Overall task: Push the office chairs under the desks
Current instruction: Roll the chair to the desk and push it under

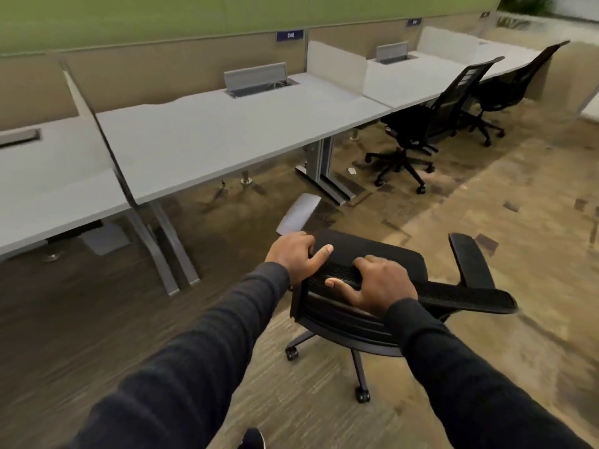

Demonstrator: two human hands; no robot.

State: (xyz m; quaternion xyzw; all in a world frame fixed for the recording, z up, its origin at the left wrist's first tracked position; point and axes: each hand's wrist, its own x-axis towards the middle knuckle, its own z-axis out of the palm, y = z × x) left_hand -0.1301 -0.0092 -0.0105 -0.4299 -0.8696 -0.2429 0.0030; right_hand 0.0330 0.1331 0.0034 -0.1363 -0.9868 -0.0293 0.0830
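At the far left a pale grey desk [48,176] with a dark cable slot runs out of view, split from its neighbour by a thin angled divider. Next comes the long light-grey desk [227,124] on grey metal legs, a raised grey cable flap at its back edge and a small blue number sign [289,35] on the tan partition behind.

In the foreground the left hand [293,256] curls over the top left corner of the black mesh-backed office chair [356,306], thumb lying along the rim. The right hand [377,283] clamps the same top edge just beside it, fingers over the front, thumb behind — both in dark sleeves. This chair stands on the tan carpet, well apart from the desk, its right armrest [471,259] jutting up.

Further right, two more black mesh chairs [434,118] sit at the far white desks [405,82], seats partly tucked under.
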